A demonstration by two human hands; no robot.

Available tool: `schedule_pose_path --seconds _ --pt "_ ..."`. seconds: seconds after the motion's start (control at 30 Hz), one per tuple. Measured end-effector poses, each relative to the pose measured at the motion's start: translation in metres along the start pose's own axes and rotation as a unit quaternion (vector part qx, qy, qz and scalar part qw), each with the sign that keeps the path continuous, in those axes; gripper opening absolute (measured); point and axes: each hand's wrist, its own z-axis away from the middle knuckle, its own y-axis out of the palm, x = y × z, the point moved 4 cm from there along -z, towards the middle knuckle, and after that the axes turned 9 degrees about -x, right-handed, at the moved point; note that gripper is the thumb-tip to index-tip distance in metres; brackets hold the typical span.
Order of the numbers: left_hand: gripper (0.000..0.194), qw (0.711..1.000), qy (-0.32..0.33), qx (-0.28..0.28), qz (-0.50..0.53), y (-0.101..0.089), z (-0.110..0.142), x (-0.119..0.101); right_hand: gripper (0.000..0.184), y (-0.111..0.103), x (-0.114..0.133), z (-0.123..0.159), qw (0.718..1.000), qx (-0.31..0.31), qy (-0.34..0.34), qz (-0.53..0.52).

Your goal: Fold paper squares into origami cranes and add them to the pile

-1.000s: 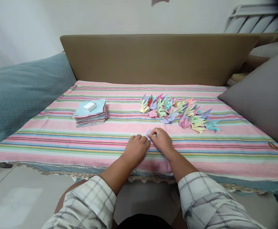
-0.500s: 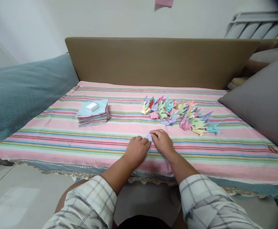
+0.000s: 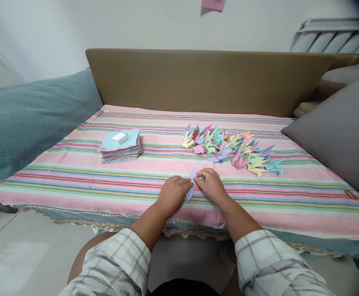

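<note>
A small folded lilac paper piece point(image 3: 192, 183) stands between my two hands on the striped cloth point(image 3: 155, 172). My left hand point(image 3: 173, 193) is closed, pinching the paper's left side. My right hand point(image 3: 210, 185) is closed too, with its fingertips pinching the paper's upper right edge. Most of the paper is hidden by my fingers. Beyond my right hand lies a spread of several pastel folded paper cranes point(image 3: 228, 147). At the left of the cloth sits a stack of coloured paper squares point(image 3: 120, 148) with a small white block point(image 3: 119, 137) on top.
A grey-blue blanket point(image 3: 28, 123) rises at the left. A grey cushion point(image 3: 342, 127) leans at the right. A tan upholstered backboard point(image 3: 210, 80) stands behind the cloth. The cloth's near edge hangs over pale floor point(image 3: 16, 255).
The lilac paper has come up off the cloth from lying flat under my fingers to standing between both hands. My hands stayed in the same spot.
</note>
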Motion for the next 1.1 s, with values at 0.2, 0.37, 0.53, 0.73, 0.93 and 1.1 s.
schedule_pose_path --seconds 0.2,0.37,0.53,0.73,0.93,1.1 --pt "0.027 0.927 -0.262 -0.162 0.213 -0.011 0.0 0.018 0.017 -0.003 0.003 0.003 0.974 0.053 0.07 -0.207" --pt "0.05 0.765 -0.413 -0.157 0.47 -0.006 -0.002 0.018 0.025 -0.001 0.01 0.007 0.922 0.075 0.101 -0.365" --pt "0.056 0.633 -0.451 -0.148 0.611 -0.007 -0.003 0.007 0.03 0.002 0.015 0.011 0.879 0.084 0.128 -0.451" --pt "0.047 0.507 -0.444 -0.092 0.733 -0.006 -0.005 -0.006 0.036 0.001 0.027 0.02 0.813 0.174 0.156 -0.533" --pt "0.043 0.48 -0.432 -0.004 0.763 -0.002 -0.003 -0.015 0.033 0.0 0.034 0.027 0.745 0.257 0.174 -0.59" --pt "0.042 0.526 -0.469 -0.016 0.71 -0.001 0.0 -0.012 0.029 -0.003 0.03 0.024 0.73 0.218 0.202 -0.616"
